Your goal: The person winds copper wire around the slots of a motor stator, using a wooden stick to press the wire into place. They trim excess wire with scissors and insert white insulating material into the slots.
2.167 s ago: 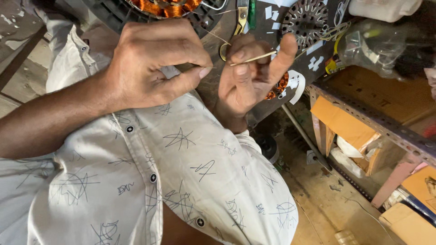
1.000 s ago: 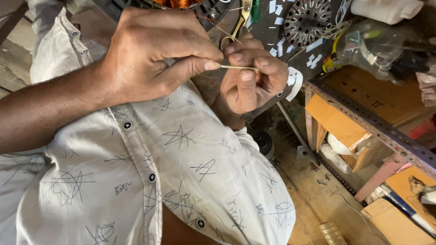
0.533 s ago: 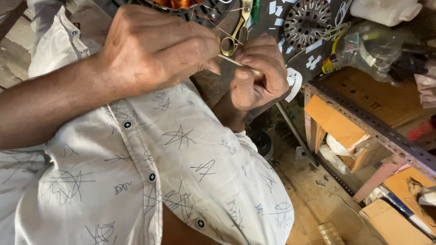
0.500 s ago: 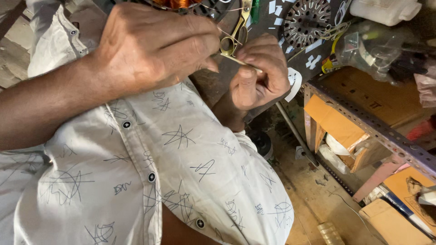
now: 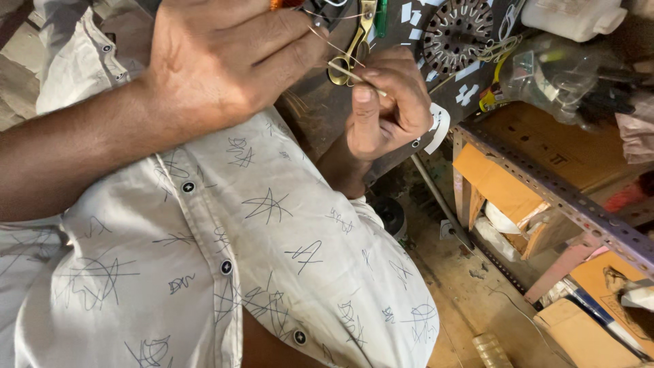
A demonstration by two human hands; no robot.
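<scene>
My left hand [image 5: 225, 61] is raised near the top of the view, its fingertips pinched on a thin pale wire [image 5: 340, 51] that runs toward my right hand. My right hand [image 5: 385, 105] is curled into a loose fist and grips a thin pale sleeve [image 5: 351, 75] between thumb and forefinger. The two hands are nearly touching. Behind them lie yellow-handled scissors [image 5: 354, 41] on a dark bench. A copper-wound coil shows at the very top edge, mostly cut off.
A round slotted metal stator plate [image 5: 460, 34] sits on the bench [image 5: 395, 27] at top right. A slotted-angle metal rack [image 5: 558, 197] on the right holds cardboard boxes, a plastic bag and clutter. My white patterned shirt [image 5: 225, 259] fills the lower left; dirty floor lies below.
Both hands have risen toward the top of the view and closed together. The right hand went from open fingers to a curled fist; the sleeve between the hands looks shorter.
</scene>
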